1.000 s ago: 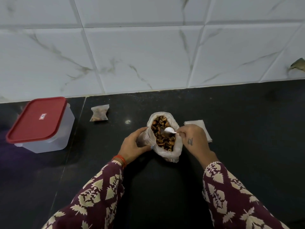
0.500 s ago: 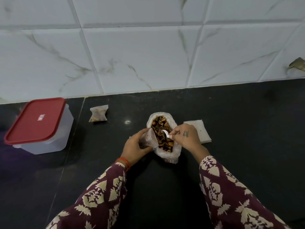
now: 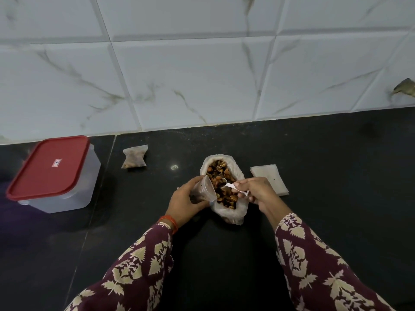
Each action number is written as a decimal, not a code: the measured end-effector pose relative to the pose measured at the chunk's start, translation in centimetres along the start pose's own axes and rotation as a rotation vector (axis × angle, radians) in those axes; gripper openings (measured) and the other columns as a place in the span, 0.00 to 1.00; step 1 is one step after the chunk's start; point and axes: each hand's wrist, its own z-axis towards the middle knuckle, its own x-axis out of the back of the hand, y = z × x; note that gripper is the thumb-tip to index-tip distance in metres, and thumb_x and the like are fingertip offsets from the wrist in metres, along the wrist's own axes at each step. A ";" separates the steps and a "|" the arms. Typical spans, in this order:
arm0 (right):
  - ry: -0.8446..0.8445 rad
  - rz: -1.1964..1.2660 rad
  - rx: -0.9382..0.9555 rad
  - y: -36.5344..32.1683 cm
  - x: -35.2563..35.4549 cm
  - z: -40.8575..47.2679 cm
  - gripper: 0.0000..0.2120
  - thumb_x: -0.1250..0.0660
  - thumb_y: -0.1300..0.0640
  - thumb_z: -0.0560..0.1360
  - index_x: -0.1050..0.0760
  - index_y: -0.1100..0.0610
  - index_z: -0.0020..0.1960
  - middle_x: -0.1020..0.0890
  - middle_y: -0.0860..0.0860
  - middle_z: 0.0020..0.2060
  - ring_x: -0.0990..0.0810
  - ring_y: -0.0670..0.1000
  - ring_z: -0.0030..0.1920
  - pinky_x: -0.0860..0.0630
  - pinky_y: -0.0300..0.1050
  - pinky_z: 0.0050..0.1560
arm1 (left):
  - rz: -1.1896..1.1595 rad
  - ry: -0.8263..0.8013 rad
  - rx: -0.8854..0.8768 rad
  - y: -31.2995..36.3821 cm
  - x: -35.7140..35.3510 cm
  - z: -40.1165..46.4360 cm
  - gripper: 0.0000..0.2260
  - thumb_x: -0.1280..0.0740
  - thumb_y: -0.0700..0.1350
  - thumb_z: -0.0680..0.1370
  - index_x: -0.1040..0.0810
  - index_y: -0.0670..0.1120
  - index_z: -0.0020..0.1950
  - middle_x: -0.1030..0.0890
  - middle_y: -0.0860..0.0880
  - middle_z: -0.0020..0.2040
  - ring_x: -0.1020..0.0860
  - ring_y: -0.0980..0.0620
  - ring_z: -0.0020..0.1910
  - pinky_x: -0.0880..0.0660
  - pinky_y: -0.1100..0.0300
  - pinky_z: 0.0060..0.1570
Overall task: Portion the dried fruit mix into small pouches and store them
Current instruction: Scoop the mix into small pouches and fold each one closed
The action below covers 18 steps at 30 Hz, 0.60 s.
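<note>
A red-lidded box (image 3: 54, 173) sits far left of the bag (image 3: 224, 189), its small lid label too blurred to read and its contents hidden. A filled pouch (image 3: 134, 156) lies between box and bag. The left hand (image 3: 186, 202) grips an open pouch (image 3: 203, 190), tilted against the bag's left rim. The bag holds dried fruit mix (image 3: 221, 176). The right hand (image 3: 258, 190) pinches a white spoon (image 3: 232, 186) over the mix, bowl toward the pouch mouth. Empty pouches (image 3: 269, 179) are stacked just right of the bag.
</note>
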 end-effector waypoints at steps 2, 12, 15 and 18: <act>0.001 0.047 0.000 0.1 0.1 -0.3 0.04 0.30 0.64 0.73 0.19 0.59 0.48 0.15 0.54 0.39 0.21 0.44 0.32 0.33 0.33 0.27 | -0.048 0.003 0.024 -0.1 0.2 0.0 0.30 0.23 0.46 0.68 0.33 0.62 0.65 0.26 0.58 0.59 0.26 0.60 0.58 0.27 0.60 0.61; -0.018 0.155 0.272 -0.3 -0.1 -3.1 0.05 0.30 0.61 0.73 0.18 0.57 0.48 0.14 0.52 0.41 0.19 0.44 0.33 0.31 0.34 0.30 | -0.210 0.043 0.032 1.6 1.0 -0.1 0.25 0.25 0.43 0.70 0.29 0.57 0.63 0.25 0.64 0.53 0.26 0.68 0.51 0.28 0.76 0.48; 0.012 0.064 0.447 0.0 -1.4 -3.7 0.05 0.29 0.61 0.72 0.17 0.54 0.47 0.15 0.49 0.40 0.19 0.42 0.33 0.28 0.30 0.33 | -0.268 0.056 0.028 1.8 0.9 -0.2 0.24 0.25 0.43 0.70 0.28 0.59 0.60 0.23 0.62 0.52 0.24 0.69 0.50 0.28 0.75 0.47; 0.180 -0.285 0.806 1.2 -2.7 -3.5 0.06 0.28 0.60 0.72 0.17 0.52 0.48 0.16 0.44 0.40 0.18 0.40 0.36 0.25 0.29 0.41 | -0.308 0.079 0.031 1.6 0.8 -0.1 0.23 0.24 0.45 0.68 0.26 0.62 0.57 0.20 0.58 0.53 0.22 0.59 0.54 0.24 0.64 0.53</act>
